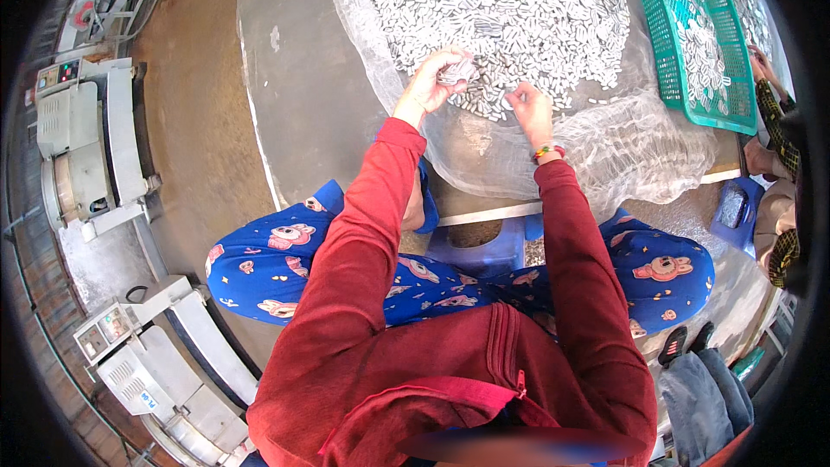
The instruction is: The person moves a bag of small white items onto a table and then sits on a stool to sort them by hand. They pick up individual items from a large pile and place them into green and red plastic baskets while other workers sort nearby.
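Note:
A broad heap of small oblong pieces (501, 13), silvery white with dark stripes, lies spread over a sheer white net cloth (644, 143). At the heap's near edge my left hand (430, 85) is turned up, its fingers curled round several of these pieces (456, 72). To its right, my right hand (531, 114) hovers low by the loose pieces with thumb and fingertips pinched together. Whatever may be between those fingertips is too small to make out. Some darker grey pieces (491, 76) show between my two hands.
A green plastic basket (661, 43) holding similar pieces stands at the right. Beside it, another person's hand (762, 65) is partly visible. Blue plastic stools (475, 246) are at the low table's (298, 78) near edge and farther right. Grey machines (86, 138) line the left side.

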Tool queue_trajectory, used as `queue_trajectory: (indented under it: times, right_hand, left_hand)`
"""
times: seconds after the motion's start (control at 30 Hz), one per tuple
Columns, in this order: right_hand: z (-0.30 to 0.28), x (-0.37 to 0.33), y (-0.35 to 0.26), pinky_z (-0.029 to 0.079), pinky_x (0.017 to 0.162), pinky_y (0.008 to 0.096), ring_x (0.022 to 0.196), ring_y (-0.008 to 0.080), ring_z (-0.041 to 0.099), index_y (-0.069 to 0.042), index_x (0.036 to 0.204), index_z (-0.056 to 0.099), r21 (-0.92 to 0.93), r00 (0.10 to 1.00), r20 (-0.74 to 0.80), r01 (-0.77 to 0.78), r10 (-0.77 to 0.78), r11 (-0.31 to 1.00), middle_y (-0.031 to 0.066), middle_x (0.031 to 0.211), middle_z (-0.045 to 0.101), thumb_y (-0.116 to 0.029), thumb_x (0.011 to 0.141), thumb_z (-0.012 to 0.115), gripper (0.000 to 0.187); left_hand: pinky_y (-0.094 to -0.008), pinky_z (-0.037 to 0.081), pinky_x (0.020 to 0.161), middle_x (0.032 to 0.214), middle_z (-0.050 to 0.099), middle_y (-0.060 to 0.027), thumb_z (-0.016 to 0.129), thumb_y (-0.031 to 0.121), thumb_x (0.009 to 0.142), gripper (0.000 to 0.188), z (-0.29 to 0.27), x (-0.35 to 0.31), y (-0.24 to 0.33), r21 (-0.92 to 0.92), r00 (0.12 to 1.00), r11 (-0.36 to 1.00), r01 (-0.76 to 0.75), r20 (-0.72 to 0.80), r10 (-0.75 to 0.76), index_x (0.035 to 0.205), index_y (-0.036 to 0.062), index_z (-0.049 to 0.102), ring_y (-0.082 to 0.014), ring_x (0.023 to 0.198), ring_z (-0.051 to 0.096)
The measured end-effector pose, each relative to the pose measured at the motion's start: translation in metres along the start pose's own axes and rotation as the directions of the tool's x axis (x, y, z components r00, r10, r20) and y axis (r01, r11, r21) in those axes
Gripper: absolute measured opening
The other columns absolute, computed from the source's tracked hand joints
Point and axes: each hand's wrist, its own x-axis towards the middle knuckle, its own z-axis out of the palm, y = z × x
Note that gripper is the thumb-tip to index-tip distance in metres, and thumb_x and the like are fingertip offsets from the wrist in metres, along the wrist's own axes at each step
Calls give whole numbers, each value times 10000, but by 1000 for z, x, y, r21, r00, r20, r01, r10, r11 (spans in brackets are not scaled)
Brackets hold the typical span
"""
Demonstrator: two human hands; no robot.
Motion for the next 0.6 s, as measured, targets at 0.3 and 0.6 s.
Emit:
queue_trajectory:
  times: [0.3, 0.6]
  right_hand:
    - [-47, -5, -34, 512, 789, 403, 911, 286, 599, -47, 977, 553, 966, 962, 259, -255, -89, 45, 143, 1001, 599, -18, 756, 502, 229]
    - [-13, -23, -25, 439, 968, 470, 1014, 320, 558, 109, 1100, 450, 897, 895, 392, -319, 215, -306, 217, 1078, 562, 43, 771, 482, 338]
  left_hand:
    - [-260, 511, 572, 986, 604, -105, 559, 101, 843, 277, 14, 9, -22, 68, 1000, 998, 0, -3, 0, 1106, 20, 519, -199, 770, 623]
    - [-400, 553, 790, 1039, 574, -239, 468, 8, 847, 305, -3, 53, -31, -35, 934, 940, 340, -103, -341, 1124, -119, 475, -384, 936, 610]
